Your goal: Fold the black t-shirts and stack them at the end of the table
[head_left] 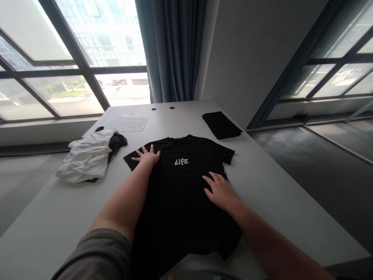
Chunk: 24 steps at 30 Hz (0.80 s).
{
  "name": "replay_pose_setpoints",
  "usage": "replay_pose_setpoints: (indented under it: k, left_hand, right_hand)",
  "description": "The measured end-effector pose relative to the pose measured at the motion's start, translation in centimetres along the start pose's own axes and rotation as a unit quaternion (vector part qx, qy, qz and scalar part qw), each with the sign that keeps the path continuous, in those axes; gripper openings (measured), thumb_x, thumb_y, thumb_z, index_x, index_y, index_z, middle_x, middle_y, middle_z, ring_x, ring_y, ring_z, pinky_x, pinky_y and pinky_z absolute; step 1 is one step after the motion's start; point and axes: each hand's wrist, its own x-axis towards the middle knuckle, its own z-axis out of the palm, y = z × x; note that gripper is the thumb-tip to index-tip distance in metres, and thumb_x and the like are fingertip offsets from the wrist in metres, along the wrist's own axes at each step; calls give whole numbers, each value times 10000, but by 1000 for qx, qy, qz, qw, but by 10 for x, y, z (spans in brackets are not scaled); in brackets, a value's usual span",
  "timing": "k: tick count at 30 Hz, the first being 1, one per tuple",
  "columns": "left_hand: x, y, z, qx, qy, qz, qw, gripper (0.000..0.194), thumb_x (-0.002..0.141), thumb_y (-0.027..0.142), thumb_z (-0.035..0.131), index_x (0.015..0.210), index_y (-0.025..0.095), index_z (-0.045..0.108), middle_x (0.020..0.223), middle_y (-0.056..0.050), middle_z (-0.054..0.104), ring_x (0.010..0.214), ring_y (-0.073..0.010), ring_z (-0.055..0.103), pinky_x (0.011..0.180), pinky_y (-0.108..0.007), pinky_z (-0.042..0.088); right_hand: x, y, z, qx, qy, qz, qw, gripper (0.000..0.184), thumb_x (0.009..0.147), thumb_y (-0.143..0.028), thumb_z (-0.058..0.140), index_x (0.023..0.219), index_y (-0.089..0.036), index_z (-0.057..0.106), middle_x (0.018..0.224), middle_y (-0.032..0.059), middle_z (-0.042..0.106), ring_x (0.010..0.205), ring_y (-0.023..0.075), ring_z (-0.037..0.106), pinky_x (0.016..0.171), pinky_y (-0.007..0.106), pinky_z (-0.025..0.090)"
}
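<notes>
A black short-sleeved T-shirt made of soft fabric lies spread on a white, smooth-topped counter, its collar towards 12 o'clock and its hem towards 6 o'clock, nearest the person. Short white lettering runs across the chest, and a small yellow patch shows at the shirt's edge, towards 1 o'clock from the right hand. The left hand rests palm down at about 11 o'clock on the shirt, near the sleeve; it is wide open with its fingers fanned, pressed to the fabric and gripping nothing. The right hand lies at about 2 o'clock from the shirt's middle, over the side of the body below the other sleeve, also open, with fingers parted and slightly bent, touching the fabric without pinching it. At 10 o'clock from the shirt's middle, apart from the sleeve, sits a loose, rumpled heap of white cloth, with crumpled black cloth showing along its right side. Printed white paper sheets lie flat beyond the heap, towards 11 o'clock. A neatly folded black cloth rectangle rests at 1 o'clock, near the counter's right edge. At the far end, close to 12 o'clock, the counter has 2 small round holes, and a pleated blue-grey curtain hangs behind them.
</notes>
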Motion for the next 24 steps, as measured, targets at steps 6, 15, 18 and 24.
replay_pose_setpoints:
  k: [6, 15, 18, 24]
  left_hand:
    - [1, -1, 5, -11, 83, 52, 995, 778, 976, 698, 261, 1661, 331, 279, 1755, -131, 119, 1580, -492, 55, 1134, -827, 127]
    - [8, -22, 2, -13, 60, 49, 997, 742, 970, 725, 256, 1654, 436, 242, 1766, -25, 95, 1590, -473, 25, 1162, -814, 45]
    - [18, -41, 0, -4, 68, 44, 997, 748, 977, 731, 220, 1660, 426, 225, 1766, -46, 79, 1601, -437, 38, 1180, -788, 46]
    - [33, -68, 4, 15, 107, 64, 992, 710, 1015, 635, 261, 1661, 340, 287, 1752, -79, 161, 1607, -359, 137, 1258, -627, 126]
  right_hand:
    - [109, -35, -12, 18, 6, -77, 997, 551, 987, -418, 591, 1482, -179, 582, 1610, 172, 445, 1537, 376, 298, 1238, 556, 271]
    - [277, -63, 22, 34, -120, 21, 992, 656, 1079, -513, 307, 1667, -223, 282, 1748, 63, 192, 1600, 324, 144, 1281, 565, 95]
    - [283, -55, 38, 21, -106, 38, 993, 677, 1068, -564, 271, 1683, -285, 226, 1761, 8, 128, 1613, 309, 76, 1284, 569, 36]
    - [273, -46, 50, 26, -14, 16, 999, 630, 1063, -514, 292, 1622, -243, 397, 1739, 46, 233, 1585, 298, 192, 1281, 514, 147]
